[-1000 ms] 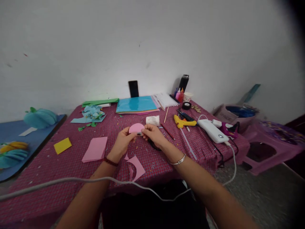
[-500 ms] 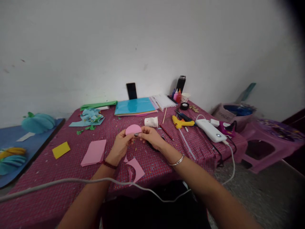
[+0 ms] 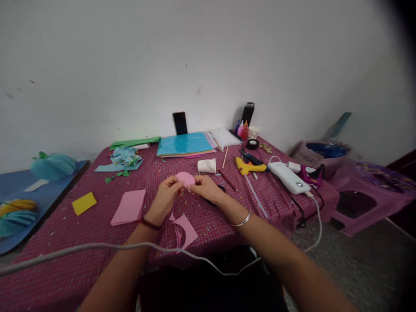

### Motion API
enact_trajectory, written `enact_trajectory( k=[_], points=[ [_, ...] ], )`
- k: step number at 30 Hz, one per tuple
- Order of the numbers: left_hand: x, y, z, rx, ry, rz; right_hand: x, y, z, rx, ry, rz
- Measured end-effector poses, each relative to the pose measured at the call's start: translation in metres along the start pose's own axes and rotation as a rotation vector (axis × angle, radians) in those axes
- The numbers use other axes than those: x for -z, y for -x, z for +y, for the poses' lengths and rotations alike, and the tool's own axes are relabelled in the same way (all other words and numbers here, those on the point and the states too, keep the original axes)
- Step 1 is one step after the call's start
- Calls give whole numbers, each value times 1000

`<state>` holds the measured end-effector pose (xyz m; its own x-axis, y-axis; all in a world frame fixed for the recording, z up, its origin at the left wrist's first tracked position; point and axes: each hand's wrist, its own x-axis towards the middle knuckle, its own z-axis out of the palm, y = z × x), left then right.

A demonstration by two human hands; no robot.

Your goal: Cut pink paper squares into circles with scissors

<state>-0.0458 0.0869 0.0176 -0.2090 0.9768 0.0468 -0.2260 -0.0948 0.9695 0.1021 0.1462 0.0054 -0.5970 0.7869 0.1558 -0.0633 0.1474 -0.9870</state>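
Lower between the fingertips than half a second ago sits the disc (image 3: 185, 178), and the small shiny piece at its near edge does not show any more. Both hands hold the disc above the table (image 3: 65, 242), near the middle of its front edge: the left hand (image 3: 165, 196) pinches it at the left side, the right hand (image 3: 209, 190) at the right side. Whether it is one sheet or several, I cannot tell. An off-cut (image 3: 187, 232) with a round gap lies at the front edge, so I judge that cutting is done and the step in hand is arranging the disc by its edge. Probably the next move calls for a light, even pinch, so that the paper does not crease.
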Motion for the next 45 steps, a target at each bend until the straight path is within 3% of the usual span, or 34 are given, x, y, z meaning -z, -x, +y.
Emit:
enact_trajectory(
  k=[12,17,23,25,27,30,35,38,41,45],
  points=[
    [-1,1,-2,-36,-50,-55,-2,-2,7,33,122,-50],
    [2,-1,-8,-80,-47,14,0,2,-2,78,265,-88],
    [7,-3,-13,-90,3,78,42,39,-22,133,593,-11],
    [5,-3,-13,-74,18,81,53,51,-24,112,929,0],
    [4,-3,-12,-59,29,83,55,57,-23,82,1141,-36],
    [3,-4,-9,-49,41,91,51,53,-24,52,1213,-87],
    [5,-1,6,-55,60,122,57,34,-35,14,1108,-145],
    [3,4,19,-61,61,130,68,35,-42,-77,677,-185],
    [-3,13,32,-65,57,118,68,51,-49,-62,163,-264],
    [-13,33,48,-47,32,96,47,79,-60,13,-42,-370]
  ],
)
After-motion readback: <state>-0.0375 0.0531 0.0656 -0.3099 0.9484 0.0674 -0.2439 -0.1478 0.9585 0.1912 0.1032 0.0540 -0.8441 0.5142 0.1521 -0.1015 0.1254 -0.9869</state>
